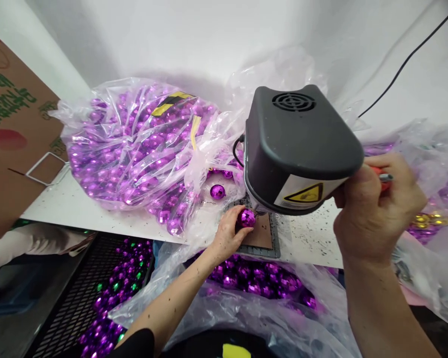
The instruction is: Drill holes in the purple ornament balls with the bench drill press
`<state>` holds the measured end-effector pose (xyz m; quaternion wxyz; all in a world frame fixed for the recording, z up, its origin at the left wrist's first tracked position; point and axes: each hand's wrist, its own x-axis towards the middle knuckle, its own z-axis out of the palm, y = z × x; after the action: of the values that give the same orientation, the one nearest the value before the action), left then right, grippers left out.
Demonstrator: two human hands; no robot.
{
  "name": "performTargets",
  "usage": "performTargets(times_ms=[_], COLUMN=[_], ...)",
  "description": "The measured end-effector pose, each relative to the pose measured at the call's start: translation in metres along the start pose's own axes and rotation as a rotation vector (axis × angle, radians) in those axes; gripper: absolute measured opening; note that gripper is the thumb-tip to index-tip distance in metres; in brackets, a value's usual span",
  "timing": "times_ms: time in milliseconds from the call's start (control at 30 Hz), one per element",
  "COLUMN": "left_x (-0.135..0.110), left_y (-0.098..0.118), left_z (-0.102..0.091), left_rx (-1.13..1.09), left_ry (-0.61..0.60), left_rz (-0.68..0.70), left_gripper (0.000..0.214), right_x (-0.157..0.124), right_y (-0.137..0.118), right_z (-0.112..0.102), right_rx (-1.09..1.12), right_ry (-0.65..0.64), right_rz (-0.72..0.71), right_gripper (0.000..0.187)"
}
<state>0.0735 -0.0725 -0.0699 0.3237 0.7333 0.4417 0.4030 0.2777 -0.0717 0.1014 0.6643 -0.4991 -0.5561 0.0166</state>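
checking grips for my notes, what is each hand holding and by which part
The left hand holds a purple ball by its sides, between thumb and fingers. The right hand grips a red handle, mostly hidden in the fist.

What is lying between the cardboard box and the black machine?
In the head view, a clear bag of purple balls lies between the cardboard box and the black machine; one separate purple ball sits nearer the machine.

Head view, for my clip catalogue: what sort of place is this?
Probably a workshop or factory: a black machine with a warning label, a bag of purple balls, and a mesh crate holding more.
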Motion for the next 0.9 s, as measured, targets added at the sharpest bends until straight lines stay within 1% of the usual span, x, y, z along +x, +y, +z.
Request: performTargets(times_ms=[100, 167, 333, 433, 500, 567, 667, 700, 767, 800, 833, 900], left_x=[-0.001, -0.002, -0.004, -0.003, -0.002, -0.001, -0.001, -0.001, -0.001, -0.001, -0.001, -0.002], left_y=[0.006, 0.010, 0.016, 0.017, 0.017, 0.018, 0.018, 0.018, 0.018, 0.017, 0.017, 0.017], left_z=[0.007, 0.012, 0.018, 0.019, 0.019, 0.019, 0.019, 0.019, 0.019, 0.018, 0.018, 0.019], left_rx=[0.116, 0.165, 0.161, 0.149, 0.156, 0.160, 0.142, 0.133, 0.119, 0.116, 0.113, 0.111], left_ry=[-0.020, -0.029, -0.027, -0.024, -0.025, -0.048, -0.072, -0.078, -0.092, -0.103, -0.115, -0.129], left_rz=[0.078, 0.082, -0.027, -0.071, -0.065, -0.053, -0.062, -0.065, -0.067, -0.068, -0.070, -0.076], left_gripper=[0.050, 0.049, 0.053, 0.045, 0.040, 0.041, 0.040, 0.040, 0.037, 0.035, 0.034, 0.032], right_x=[0.000, -0.001, -0.002, -0.002, -0.005, -0.012, -0.030, -0.038, -0.053, -0.059, -0.065, -0.072], right_y=[0.000, -0.001, 0.000, 0.000, 0.000, -0.001, 0.002, 0.004, 0.011, 0.014, 0.017, 0.022], right_z=[0.000, 0.000, 0.000, 0.000, 0.000, -0.001, -0.004, -0.007, -0.013, -0.017, -0.021, -0.026], right_rx=[-0.007, -0.005, 0.005, 0.002, -0.011, -0.040, -0.044, -0.027, 0.020, 0.023, 0.008, -0.038], right_ry=[-0.009, -0.009, -0.015, -0.003, 0.005, 0.040, 0.092, 0.080, 0.004, -0.045, -0.092, -0.159], right_rz=[-0.007, -0.009, -0.012, -0.019, -0.029, -0.053, -0.169, -0.219, -0.307, -0.330, -0.332, -0.320], right_gripper=[0.038, 0.037, 0.037, 0.037, 0.035, 0.031, 0.015, 0.011, 0.020, 0.024, 0.026, 0.023])
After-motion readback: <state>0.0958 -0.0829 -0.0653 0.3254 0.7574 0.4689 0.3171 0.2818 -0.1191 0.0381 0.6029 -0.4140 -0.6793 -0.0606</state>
